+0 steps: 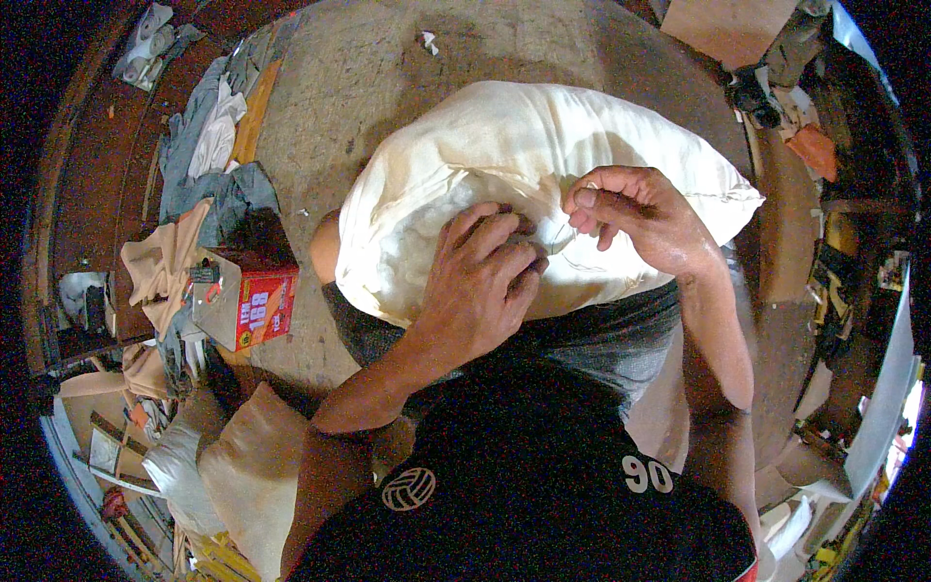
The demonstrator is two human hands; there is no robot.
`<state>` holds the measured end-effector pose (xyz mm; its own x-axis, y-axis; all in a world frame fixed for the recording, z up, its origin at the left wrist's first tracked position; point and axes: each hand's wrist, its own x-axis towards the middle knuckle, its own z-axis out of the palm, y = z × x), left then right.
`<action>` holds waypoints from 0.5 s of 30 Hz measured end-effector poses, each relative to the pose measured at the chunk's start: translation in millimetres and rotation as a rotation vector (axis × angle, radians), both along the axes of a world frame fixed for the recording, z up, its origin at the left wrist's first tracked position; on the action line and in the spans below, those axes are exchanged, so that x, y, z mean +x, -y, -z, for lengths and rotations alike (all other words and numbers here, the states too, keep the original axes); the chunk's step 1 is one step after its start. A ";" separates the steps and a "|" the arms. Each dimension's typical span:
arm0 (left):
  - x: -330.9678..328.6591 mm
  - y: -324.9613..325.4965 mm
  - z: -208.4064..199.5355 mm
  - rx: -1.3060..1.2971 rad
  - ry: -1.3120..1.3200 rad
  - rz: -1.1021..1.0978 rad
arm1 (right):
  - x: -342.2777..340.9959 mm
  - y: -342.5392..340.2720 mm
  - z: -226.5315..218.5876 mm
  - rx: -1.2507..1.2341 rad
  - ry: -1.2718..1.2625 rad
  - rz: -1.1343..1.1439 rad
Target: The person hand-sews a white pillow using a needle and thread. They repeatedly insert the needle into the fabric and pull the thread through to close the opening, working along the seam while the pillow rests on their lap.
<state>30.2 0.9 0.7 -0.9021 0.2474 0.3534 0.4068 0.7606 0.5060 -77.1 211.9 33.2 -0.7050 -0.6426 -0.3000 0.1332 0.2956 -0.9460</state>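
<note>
Across my lap lies a plump cream cloth pillow [582, 116], its seam gaping on the near left side. White fluffy stuffing [402, 242] shows inside the gap. My left hand [480, 276] is bent over this opening, its fingers closed on the edge of the cloth; the fingertips are partly hidden. Just to its right, my right hand [635, 215] is raised above the pillow with thumb and fingers pinched together. A thin thread [582, 266] runs between the pinched fingers and the seam. Whether a needle is in the pinch is too small to tell.
A red and grey box [264, 306] stands on the floor at the left, beside tan cloth scraps [167, 257] and grey-blue clothing [233, 194]. Another cream pillow [254, 456] lies at the lower left. Cardboard [727, 27] and clutter line the right side.
</note>
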 end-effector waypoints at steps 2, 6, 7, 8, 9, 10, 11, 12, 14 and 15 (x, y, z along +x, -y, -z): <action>-1.1 0.2 1.1 -0.001 -0.002 0.005 | 0.9 -0.3 0.1 -0.010 -0.010 -0.002; -1.8 1.0 0.3 -0.016 0.049 0.006 | 2.7 1.2 3.4 -0.033 -0.008 0.034; -1.8 1.3 -0.6 -0.025 0.078 0.005 | 2.4 0.9 4.2 -0.036 -0.004 0.034; -2.2 1.4 0.3 -0.022 0.074 0.009 | 2.1 0.8 4.7 -0.040 0.000 0.033; -3.1 1.6 1.9 -0.019 0.070 0.013 | 1.7 0.5 4.8 -0.044 0.005 0.029; -3.7 1.5 2.9 -0.016 0.065 0.017 | 1.3 0.2 4.8 -0.048 0.010 0.025; -3.8 1.2 3.5 -0.017 0.060 0.014 | 1.2 0.1 5.1 -0.051 0.014 0.021; -3.8 0.7 3.9 -0.017 0.054 0.011 | 1.4 0.2 4.7 -0.042 0.011 0.023; -4.1 0.3 4.2 -0.013 0.054 0.013 | 1.9 0.7 3.5 -0.024 0.004 0.028; -4.4 0.2 4.0 -0.008 0.058 0.018 | 1.7 0.4 4.1 -0.028 0.003 0.024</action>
